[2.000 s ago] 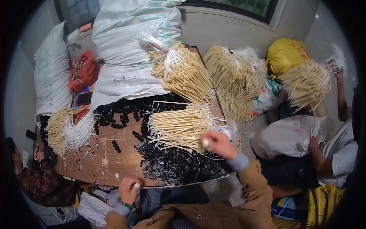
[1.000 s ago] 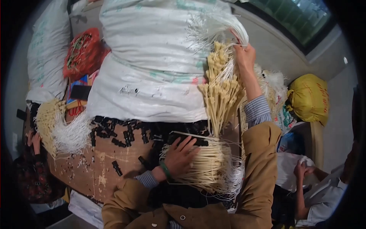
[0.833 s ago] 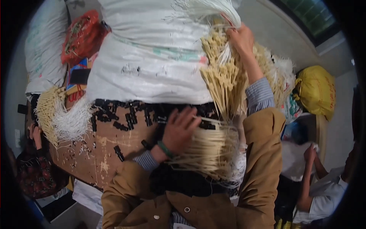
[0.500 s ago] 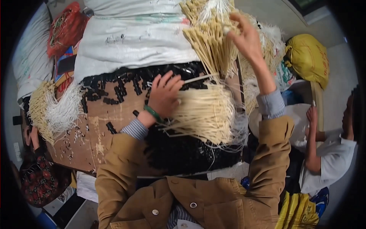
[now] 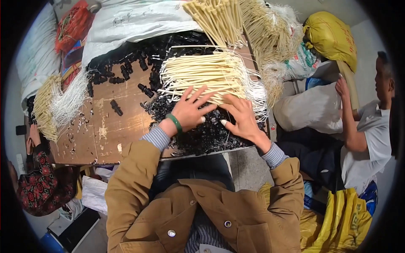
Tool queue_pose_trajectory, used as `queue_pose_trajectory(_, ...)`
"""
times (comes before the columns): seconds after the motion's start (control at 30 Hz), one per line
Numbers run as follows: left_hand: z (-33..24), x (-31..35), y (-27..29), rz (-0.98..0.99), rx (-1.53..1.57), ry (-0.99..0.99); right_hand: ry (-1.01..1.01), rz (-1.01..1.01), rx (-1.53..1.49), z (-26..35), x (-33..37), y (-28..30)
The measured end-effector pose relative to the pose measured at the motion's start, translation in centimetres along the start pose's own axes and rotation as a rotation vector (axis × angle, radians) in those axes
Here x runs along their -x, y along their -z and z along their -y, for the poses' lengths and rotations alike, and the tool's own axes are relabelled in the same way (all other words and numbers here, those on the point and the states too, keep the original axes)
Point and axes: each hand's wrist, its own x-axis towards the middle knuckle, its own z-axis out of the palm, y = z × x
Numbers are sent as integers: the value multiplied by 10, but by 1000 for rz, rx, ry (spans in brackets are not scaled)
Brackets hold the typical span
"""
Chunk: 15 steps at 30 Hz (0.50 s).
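Note:
A wide layer of thin cream sticks with white strings (image 5: pixel 202 74) lies on the table, stick ends to the left and strings trailing off the right side. At its near edge rests my left hand (image 5: pixel 189 111), fingers spread over the lowest sticks. Close beside it, my right hand (image 5: pixel 244 120) has its fingers stretched onto the same edge, thumb apart. Both thumb tips carry something white. Beneath and in front of my hands spreads a heap of small shiny black pieces (image 5: pixel 198 137). A green bangle (image 5: pixel 174 122) circles my left wrist.
Black plastic fittings (image 5: pixel 125 71) lie scattered on the brown table (image 5: pixel 101 126) beside a white woven sack (image 5: pixel 139 21). More stick bundles sit at the far right (image 5: pixel 215 19) and far left (image 5: pixel 45 107). People sit at right (image 5: pixel 367 130) and left (image 5: pixel 40 181).
My right hand has come down from the far stick bundle to the near edge of the layer. My left hand has shifted from the layer's left end to its near edge. The view has shifted.

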Motion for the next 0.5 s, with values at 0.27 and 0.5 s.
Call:
queue_pose_trajectory(0.27, 41, -24, -23, -155, -146, -42, -58, -106, 440, -57, 15, 14)
queue_pose_trajectory(0.5, 66, -49, 3, -68, 12, -20, -409, 1, 139, -143, -4, 84)
